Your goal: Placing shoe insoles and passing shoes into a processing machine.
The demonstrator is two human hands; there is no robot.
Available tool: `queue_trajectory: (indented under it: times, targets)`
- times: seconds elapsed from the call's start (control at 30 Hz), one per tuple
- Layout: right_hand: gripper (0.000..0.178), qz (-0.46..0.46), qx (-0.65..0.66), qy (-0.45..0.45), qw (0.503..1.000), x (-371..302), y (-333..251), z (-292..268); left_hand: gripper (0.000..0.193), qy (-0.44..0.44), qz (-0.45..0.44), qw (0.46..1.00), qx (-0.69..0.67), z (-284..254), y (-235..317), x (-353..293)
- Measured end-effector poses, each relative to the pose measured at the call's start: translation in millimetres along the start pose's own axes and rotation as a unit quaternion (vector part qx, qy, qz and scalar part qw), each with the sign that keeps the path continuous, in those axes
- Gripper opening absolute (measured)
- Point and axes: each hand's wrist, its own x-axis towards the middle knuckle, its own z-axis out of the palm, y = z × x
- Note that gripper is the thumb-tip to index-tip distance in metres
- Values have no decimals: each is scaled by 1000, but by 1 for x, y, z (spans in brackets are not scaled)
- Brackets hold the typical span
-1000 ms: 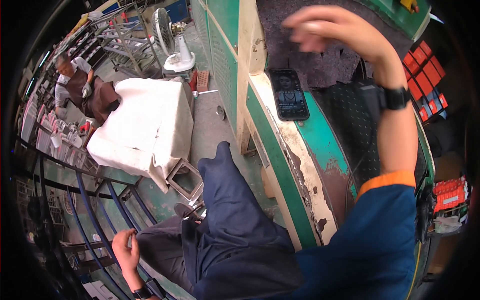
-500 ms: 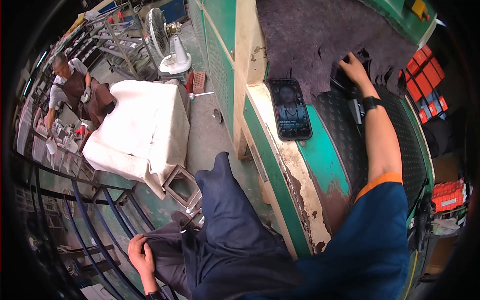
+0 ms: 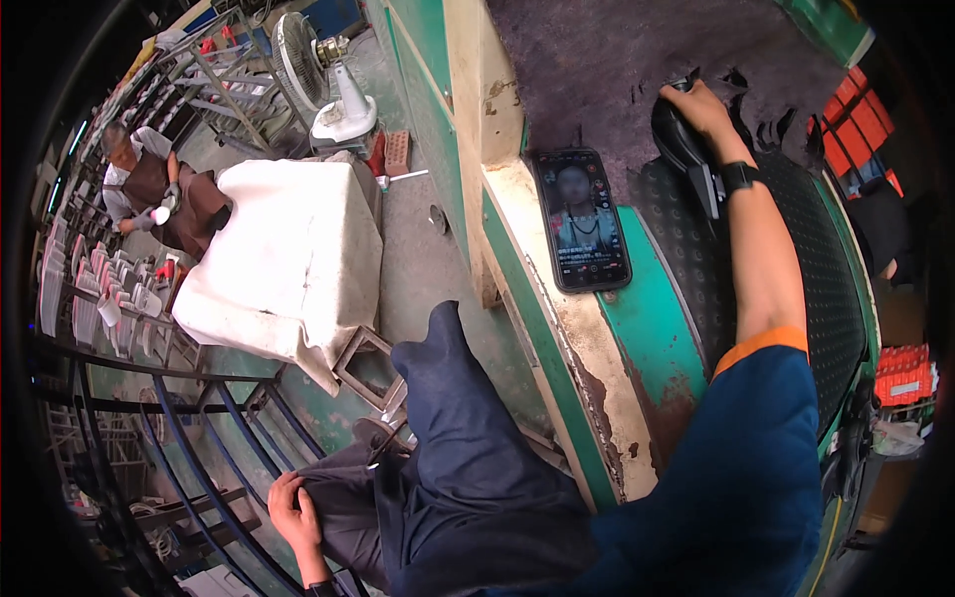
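Observation:
My right hand (image 3: 701,111) grips the far end of a glossy black, shoe-shaped piece (image 3: 678,139). A grey, narrow part sticks out at its near end, beside my wrist. The piece is over a black dimpled mat (image 3: 811,249), against the edge of a ragged dark purplish hide (image 3: 597,80); whether it rests on the mat I cannot tell. To the left of it, a phone (image 3: 583,224) with a lit screen lies on the worn cream and green ledge (image 3: 652,298). My left hand (image 3: 295,512) rests on my trousered knee, fingers laid over the cloth, holding nothing.
At the far left a co-worker in an apron (image 3: 164,189) sits by racks, holding a small white piece. A white cloth-covered block (image 3: 284,259), a fan (image 3: 343,114) and dark metal rails (image 3: 214,418) stand on the left. Orange-red boxes (image 3: 858,119) are at far right.
My right hand has shifted up the black piece, which now shows more fully and looks turned. The co-worker's reaching hand has drawn back from the rack to the lap. The view has shifted slightly.

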Motion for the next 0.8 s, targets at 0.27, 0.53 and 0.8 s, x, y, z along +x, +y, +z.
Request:
queue_trajectory:
  times: [0.27, 0.53, 0.8]
  targets:
    - [91, -65, 109, 46, 991, 2, 21, 1, 16, 7, 5, 1000, -1, 2, 1, 4]
    - [108, -2, 33, 36, 999, -50, -3, -11, 16, -54, -60, 984, -158, -14, -1, 10]
    - [71, 106, 259, -79, 957, -174, 38, -81, 17, -105, 59, 943, -310, -21, 36, 21]
